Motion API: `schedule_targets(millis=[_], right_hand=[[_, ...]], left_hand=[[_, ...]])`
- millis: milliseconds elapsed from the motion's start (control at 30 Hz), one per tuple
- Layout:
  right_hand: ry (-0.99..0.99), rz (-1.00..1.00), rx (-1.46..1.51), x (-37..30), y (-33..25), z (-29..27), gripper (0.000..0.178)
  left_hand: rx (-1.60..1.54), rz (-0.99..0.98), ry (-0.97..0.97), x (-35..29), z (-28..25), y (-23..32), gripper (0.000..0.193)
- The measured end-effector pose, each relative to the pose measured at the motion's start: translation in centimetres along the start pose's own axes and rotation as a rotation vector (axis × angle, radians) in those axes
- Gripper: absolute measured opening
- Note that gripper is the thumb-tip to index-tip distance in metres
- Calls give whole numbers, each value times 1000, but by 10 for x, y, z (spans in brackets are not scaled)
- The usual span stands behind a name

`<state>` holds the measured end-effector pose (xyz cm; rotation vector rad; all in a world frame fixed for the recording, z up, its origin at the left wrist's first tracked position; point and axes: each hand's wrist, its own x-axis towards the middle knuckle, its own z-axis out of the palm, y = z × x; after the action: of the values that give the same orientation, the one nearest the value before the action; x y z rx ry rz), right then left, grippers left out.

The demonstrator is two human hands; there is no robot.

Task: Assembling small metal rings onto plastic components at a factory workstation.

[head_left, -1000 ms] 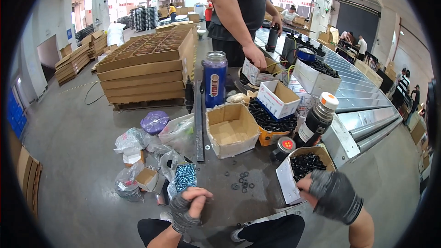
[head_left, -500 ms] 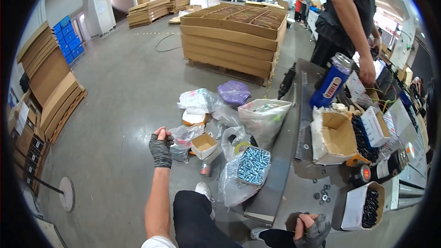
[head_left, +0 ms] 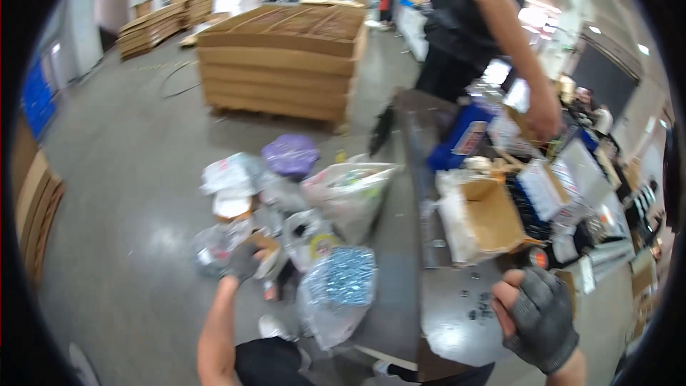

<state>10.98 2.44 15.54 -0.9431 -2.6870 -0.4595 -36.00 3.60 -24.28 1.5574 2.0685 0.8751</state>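
Note:
My left hand point(head_left: 244, 261), in a dark fingerless glove, reaches down to a small open carton point(head_left: 274, 263) on the floor. Its fingers are smeared by motion, so a grip on the carton cannot be made out. Curled fingers close my right hand point(head_left: 537, 318), also gloved, above the near right part of the metal bench point(head_left: 450, 329). Whatever lies inside that hand is hidden. Several small dark nuts point(head_left: 482, 311) lie on the bench beside it. Between my hands, bluish metal screws point(head_left: 350, 279) fill a container set in a clear plastic bag point(head_left: 325, 325).
Plastic bags, one purple point(head_left: 290, 155), crowd the floor left of the bench. An open, worn carton point(head_left: 493, 218) and a blue can point(head_left: 461, 136) stand on the bench. Across it, a co-worker's arm point(head_left: 518, 50) reaches down. A large cardboard bin point(head_left: 275, 75) stands ahead.
The view has swung right. My left hand has dropped to the small carton. My right hand has risen from the bench's near edge and moved right, in front of the box of black parts.

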Motion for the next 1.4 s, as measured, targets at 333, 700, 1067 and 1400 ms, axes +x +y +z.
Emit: schedule_targets(millis=[333,700,1067,1400], right_hand=[[-678,-281,299,175,-129,212,16],[-872,145,130,246,-43,531,36],[-792,361,-140,181,-2,701,38],[-653,114,347,227,-164,823,26]], left_hand=[[-37,-24,-148,102,126,-68,29],[-574,-102,-274,-45,153,-131,25],[-562,-482,-42,-219,224,-223,28],[-180,-314,319,-208,270,-219,17]])
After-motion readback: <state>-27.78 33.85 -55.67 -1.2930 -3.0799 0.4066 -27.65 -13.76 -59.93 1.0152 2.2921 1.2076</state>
